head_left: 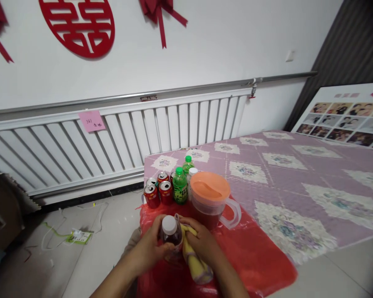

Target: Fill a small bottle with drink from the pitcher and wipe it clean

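Observation:
A bottle with a white cap (169, 224) and dark contents stands upright in front of me, with my left hand (149, 250) wrapped around its left side. My right hand (202, 240) grips a yellow cloth (195, 265) and presses it against the bottle's right side; the cloth's lower end hangs toward me. Just beyond my hands is a clear plastic pitcher (207, 211) with an orange lid (210, 188) and a handle on its right. Left of the pitcher are a green bottle (180, 188) and several red cans (151, 196) with opened tops.
Red plastic sheeting (251, 256) lies under these things, over a purple quilted cover with floral diamonds (248, 171). A white radiator (174, 124) runs along the wall. On the floor at left are a power strip (79, 236) with cables and a cardboard box (6, 207). A photo board (345, 116) leans at right.

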`<state>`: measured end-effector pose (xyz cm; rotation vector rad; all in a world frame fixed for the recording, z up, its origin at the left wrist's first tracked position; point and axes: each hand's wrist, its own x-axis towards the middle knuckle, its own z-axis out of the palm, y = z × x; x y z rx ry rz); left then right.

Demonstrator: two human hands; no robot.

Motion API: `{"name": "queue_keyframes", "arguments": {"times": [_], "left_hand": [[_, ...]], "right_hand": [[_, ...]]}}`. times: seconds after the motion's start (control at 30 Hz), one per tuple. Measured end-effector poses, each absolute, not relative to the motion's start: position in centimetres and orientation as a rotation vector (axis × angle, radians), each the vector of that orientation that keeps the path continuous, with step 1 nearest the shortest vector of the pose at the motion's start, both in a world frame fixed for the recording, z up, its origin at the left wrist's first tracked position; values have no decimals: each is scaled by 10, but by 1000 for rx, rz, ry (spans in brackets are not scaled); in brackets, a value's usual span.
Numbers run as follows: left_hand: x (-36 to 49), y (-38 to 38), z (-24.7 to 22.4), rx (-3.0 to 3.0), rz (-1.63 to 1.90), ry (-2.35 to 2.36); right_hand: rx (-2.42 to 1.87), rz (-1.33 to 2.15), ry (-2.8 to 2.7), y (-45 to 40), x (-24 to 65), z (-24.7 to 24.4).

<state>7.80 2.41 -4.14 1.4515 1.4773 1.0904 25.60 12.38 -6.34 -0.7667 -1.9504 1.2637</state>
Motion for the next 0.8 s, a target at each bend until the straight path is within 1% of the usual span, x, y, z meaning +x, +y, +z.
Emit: {"name": "queue_keyframes", "arguments": {"times": [0.1, 0.23, 0.33, 0.43, 0.57, 0.8], "left_hand": [[70, 24, -34, 1452, 1027, 1457], [63, 23, -29, 1442, 1057, 1462], [69, 21, -39, 1413, 1148, 1562], [82, 20, -58, 1304, 1326, 1730], [96, 23, -75, 1222, 1458, 1808], [93, 28, -68, 1277, 1431, 1812]], "right_hand": [[-804, 1287, -1924, 118, 262, -68], [-867, 1258, -1886, 115, 266, -67], [-852, 1237, -1863, 115, 266, -66], [-801, 1188, -1850, 113, 267, -66], [-714, 1041, -1844, 109, 270, -69], [-585, 616, -1933, 97, 274, -66]]}}
